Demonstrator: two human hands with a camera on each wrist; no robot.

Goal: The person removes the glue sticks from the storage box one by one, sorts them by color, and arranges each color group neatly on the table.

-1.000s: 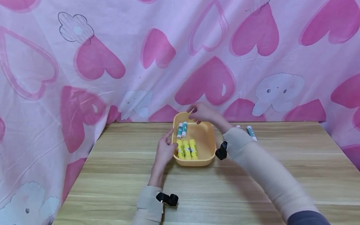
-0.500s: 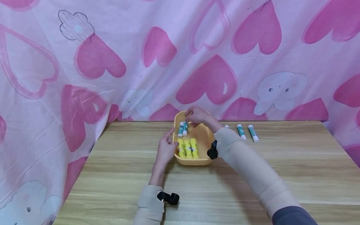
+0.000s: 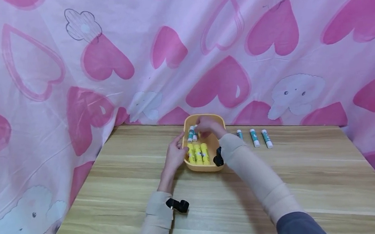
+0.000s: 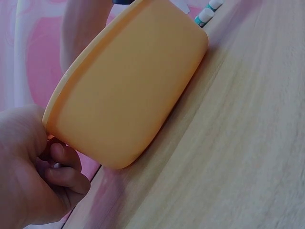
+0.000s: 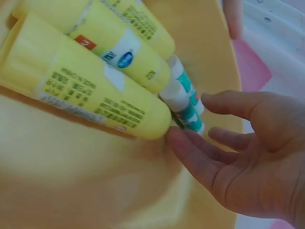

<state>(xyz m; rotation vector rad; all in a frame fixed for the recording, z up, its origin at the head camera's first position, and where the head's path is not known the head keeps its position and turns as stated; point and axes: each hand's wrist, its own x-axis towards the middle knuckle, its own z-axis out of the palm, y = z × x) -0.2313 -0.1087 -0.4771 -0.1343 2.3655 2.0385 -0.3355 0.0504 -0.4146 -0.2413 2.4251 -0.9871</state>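
While Two Teal-and-White Cylindrical Sticks Lie Side by Side, Right Hand Flanks Them, Fingers Parted

They sit in an orange plastic tray's far left corner, near three fat yellow tubes; the left hand pinches the left edge.

Orange rounded-rectangular plastic bin set on wooden bench, left rim gripped by left hand. Three yellow cylindrical tubes, dark-printed, laid side by side in near-left part. Beyond them, two slim teal-and-white cylindrical sticks laid, partly hidden by right hand.
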